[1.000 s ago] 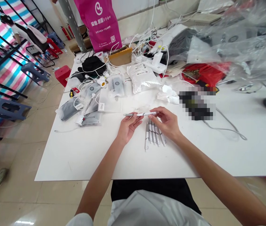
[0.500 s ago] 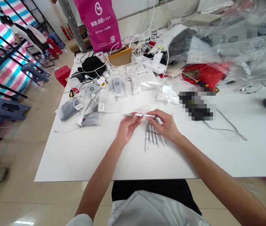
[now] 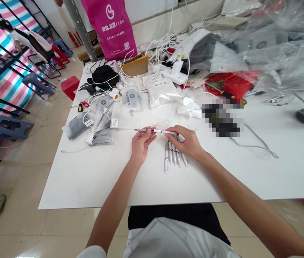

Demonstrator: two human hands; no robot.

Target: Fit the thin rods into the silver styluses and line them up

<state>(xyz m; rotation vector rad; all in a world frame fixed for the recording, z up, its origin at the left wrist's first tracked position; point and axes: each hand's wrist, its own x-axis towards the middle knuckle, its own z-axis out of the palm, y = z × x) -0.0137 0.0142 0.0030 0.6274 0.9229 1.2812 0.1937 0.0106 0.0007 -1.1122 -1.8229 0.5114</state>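
A white pen with a grey tip section [image 3: 160, 131] lies nearly level between my hands, its tip pointing left. My left hand [image 3: 142, 145] pinches its grey part between thumb and fingers. With thumb and forefinger, my right hand [image 3: 188, 141] grips the white end on the right. Just below the held pen, a row of several similar pens [image 3: 171, 154] rests side by side on the white table [image 3: 100, 182]. My right hand covers the upper ends of some of them.
Clear packets [image 3: 105, 138] and white cables lie at the left. Behind are a white plastic parcel [image 3: 161, 87], a cardboard box [image 3: 135, 65] and a magenta bag [image 3: 114, 32]. A blurred dark object [image 3: 219, 120] and plastic wrapping [image 3: 265, 50] are to the right. A person sits far left.
The pen has shifted slightly left along with my left hand, and more of its white barrel shows between my hands. The row of pens has stayed put.
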